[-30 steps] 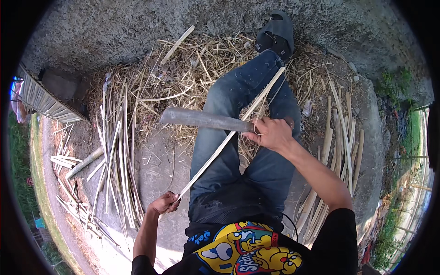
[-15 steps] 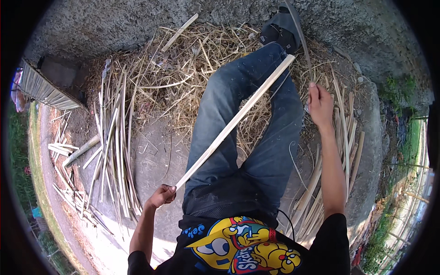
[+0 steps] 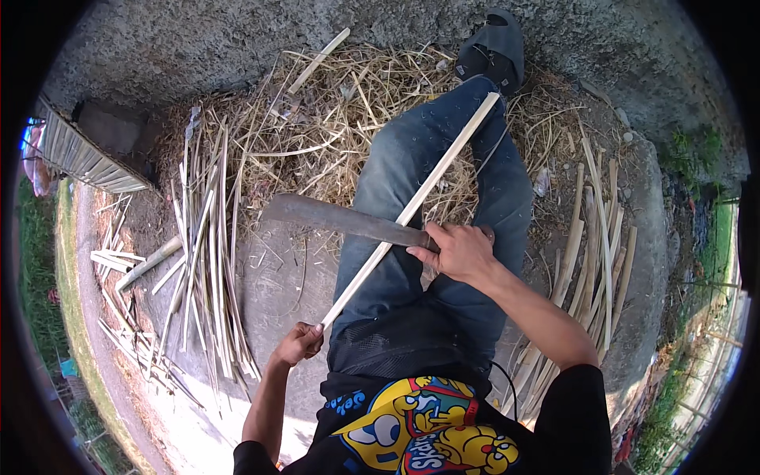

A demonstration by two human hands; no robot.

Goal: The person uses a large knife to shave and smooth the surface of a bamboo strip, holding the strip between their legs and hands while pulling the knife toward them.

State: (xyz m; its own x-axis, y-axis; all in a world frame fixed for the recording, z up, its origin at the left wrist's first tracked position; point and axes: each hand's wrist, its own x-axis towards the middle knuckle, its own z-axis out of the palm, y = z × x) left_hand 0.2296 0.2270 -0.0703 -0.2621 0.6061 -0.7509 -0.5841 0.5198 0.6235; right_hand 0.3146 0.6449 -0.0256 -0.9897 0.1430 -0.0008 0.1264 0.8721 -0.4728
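Currently right hand (image 3: 461, 252) grips machete (image 3: 340, 219) across bamboo strip (image 3: 412, 207) lying along the thigh, left hand (image 3: 299, 343) clamping its near end; risk: blade skids off the slat into jeans (image 3: 412, 158) or fingers.

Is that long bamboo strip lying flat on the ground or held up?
Held up. The left hand grips its near end, and the bamboo strip slants across the jeans, under the machete.
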